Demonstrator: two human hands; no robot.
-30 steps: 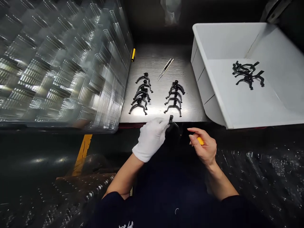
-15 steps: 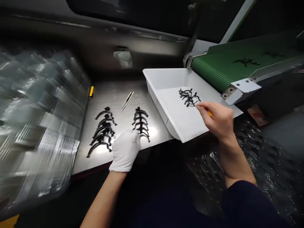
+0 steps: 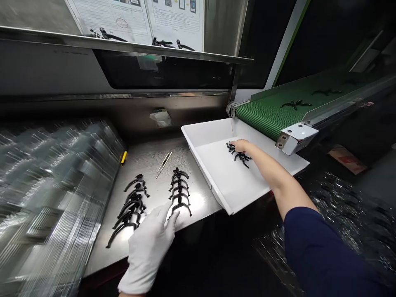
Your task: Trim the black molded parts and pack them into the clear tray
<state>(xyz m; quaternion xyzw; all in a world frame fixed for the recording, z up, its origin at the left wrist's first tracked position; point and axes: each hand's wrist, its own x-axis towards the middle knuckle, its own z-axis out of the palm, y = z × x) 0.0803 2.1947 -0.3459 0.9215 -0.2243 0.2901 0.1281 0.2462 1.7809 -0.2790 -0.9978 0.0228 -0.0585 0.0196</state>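
Back: printed sheets (image 3: 176, 27) stand above metal shelf (image 3: 133, 46) | Right: green conveyor belt (image 3: 262, 115), brown carton (image 3: 348, 159) lies lower | Left: clear plastic trays (image 3: 55, 185), blurred | Tabletop (image 3: 145, 150): yellow-and-black stick (image 3: 123, 158) near trays, slim pointed tool (image 3: 165, 163)

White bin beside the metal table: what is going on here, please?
A person's bare right hand is inside the white rectangular bin, at some curved black parts; its hold is unclear. The white-gloved left hand is at the near end of one row of similar parts on the grey metal table. More lie on the green conveyor belt.
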